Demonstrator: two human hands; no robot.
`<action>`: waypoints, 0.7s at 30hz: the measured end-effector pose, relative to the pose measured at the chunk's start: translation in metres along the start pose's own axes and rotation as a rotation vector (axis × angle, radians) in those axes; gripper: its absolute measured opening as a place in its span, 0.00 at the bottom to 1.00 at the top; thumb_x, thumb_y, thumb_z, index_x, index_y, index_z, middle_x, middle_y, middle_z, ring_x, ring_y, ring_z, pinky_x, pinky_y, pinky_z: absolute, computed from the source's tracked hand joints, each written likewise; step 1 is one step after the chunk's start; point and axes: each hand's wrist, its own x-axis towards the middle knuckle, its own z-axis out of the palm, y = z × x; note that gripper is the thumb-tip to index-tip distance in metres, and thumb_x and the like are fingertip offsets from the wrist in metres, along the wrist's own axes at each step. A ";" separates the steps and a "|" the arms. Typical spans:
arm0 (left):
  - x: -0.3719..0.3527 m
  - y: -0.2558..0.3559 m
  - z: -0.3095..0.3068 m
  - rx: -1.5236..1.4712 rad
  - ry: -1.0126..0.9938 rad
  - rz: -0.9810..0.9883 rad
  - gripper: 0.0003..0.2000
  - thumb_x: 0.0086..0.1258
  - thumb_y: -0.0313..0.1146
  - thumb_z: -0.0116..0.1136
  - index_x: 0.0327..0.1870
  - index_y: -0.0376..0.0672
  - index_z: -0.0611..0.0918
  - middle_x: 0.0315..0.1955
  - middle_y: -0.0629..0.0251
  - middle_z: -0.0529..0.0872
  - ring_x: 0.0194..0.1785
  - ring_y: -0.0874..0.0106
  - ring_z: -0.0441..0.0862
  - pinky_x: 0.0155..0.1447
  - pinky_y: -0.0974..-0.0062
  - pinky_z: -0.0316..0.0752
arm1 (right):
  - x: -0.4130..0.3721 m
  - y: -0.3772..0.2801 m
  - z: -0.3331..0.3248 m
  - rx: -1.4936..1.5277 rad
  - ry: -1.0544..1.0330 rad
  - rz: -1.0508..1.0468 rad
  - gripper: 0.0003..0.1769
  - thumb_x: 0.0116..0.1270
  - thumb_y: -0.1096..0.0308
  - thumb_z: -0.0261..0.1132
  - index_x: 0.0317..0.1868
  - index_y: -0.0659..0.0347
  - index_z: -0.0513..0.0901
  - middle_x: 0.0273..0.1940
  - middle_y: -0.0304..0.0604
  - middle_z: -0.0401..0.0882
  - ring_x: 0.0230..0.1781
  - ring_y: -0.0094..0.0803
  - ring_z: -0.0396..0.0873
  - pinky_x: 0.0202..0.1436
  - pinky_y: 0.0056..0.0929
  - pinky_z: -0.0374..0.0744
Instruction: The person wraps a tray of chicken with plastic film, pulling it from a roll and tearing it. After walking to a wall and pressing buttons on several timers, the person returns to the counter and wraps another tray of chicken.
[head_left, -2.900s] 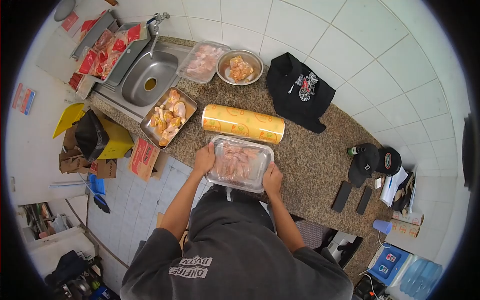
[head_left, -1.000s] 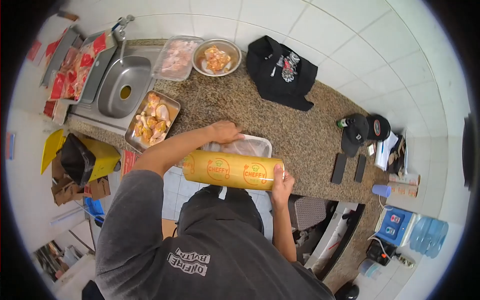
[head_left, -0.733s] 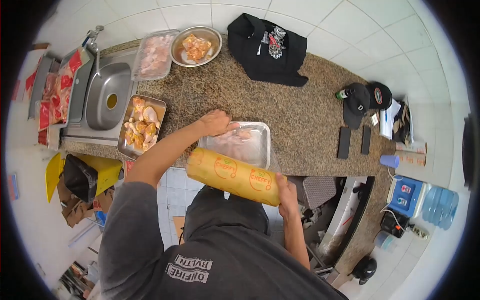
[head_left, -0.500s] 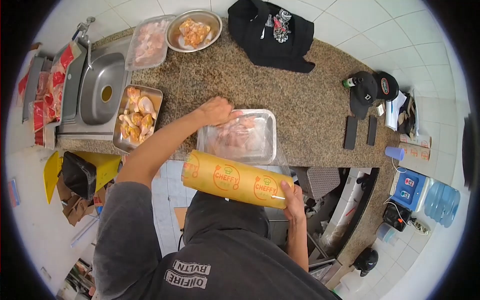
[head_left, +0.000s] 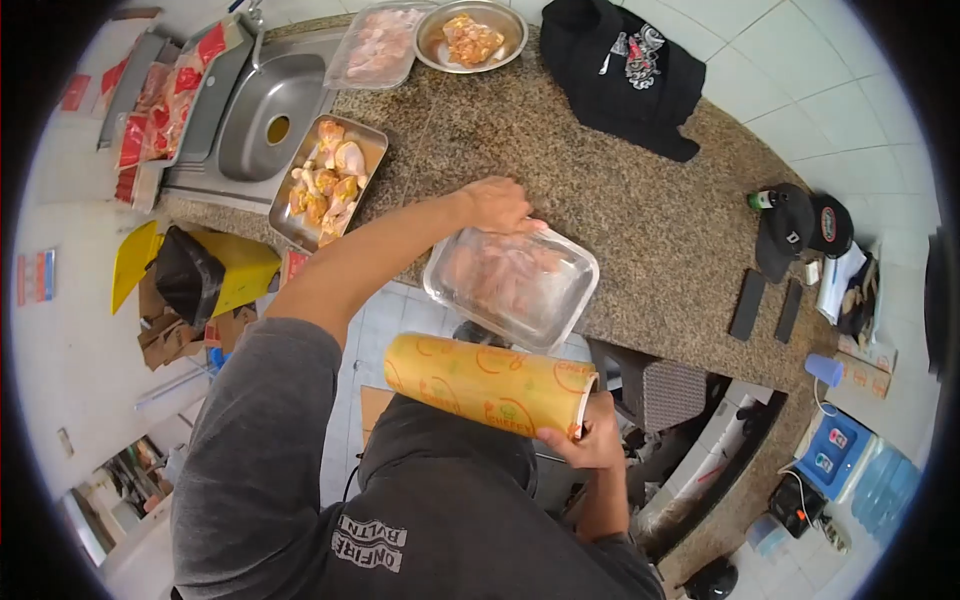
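My left hand (head_left: 500, 206) is closed at the far rim of a clear plastic container (head_left: 515, 285) with pale raw meat inside. The container sits tilted at the counter's front edge, its near part reaching past it. Shiny film seems to cover it, though its edges are hard to make out. Near my body, my right hand (head_left: 590, 438) grips the right end of a large yellow roll of cling film (head_left: 480, 385), its thumb outside and its other fingers partly hidden at the core. The roll lies roughly level, just in front of the container.
On the granite counter (head_left: 640, 220) stand a metal tray of chicken pieces (head_left: 300, 233), a steel bowl of meat (head_left: 471, 42), and another clear container of meat (head_left: 375, 45). A black garment (head_left: 620, 75) lies behind. Left is a sink (head_left: 270, 110); caps (head_left: 785, 235) rest right.
The container has turned and come over the counter's front edge with my left hand at its rim. The roll has rotated about its length and moved slightly. The whole view has shifted.
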 end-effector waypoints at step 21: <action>-0.008 0.018 0.014 -0.058 0.078 -0.192 0.38 0.71 0.67 0.41 0.35 0.33 0.86 0.30 0.40 0.85 0.43 0.45 0.84 0.56 0.53 0.77 | -0.034 0.273 0.109 0.131 0.784 0.867 0.24 0.67 0.49 0.65 0.36 0.67 0.82 0.34 0.48 0.83 0.35 0.36 0.80 0.42 0.38 0.77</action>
